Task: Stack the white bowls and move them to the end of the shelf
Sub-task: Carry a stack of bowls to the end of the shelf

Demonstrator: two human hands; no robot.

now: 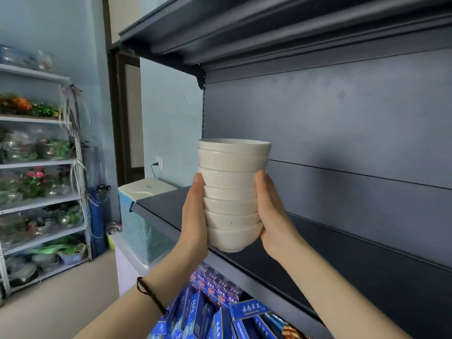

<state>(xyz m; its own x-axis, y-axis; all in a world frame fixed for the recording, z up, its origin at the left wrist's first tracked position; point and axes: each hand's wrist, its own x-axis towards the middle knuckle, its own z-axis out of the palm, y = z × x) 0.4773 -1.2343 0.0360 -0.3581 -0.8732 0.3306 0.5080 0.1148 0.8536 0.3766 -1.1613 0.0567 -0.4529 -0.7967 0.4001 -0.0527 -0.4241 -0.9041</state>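
A stack of several white bowls (232, 192) stands upright between my two hands, at the front part of a dark grey shelf (342, 260). Whether its base touches the shelf board or hangs just above it, I cannot tell. My left hand (194, 216) grips the stack's left side, with the fingers hidden behind the bowls. My right hand (274, 216) grips the right side, thumb up along the bowls. The shelf's left end (146, 204) lies a short way left of the stack.
Another dark shelf board (269, 25) hangs overhead. Blue boxes (215, 311) fill the level below. A white appliance with a pale lid (144, 189) stands just past the shelf's left end. A white rack (39, 165) with flowers and glassware lines the left wall.
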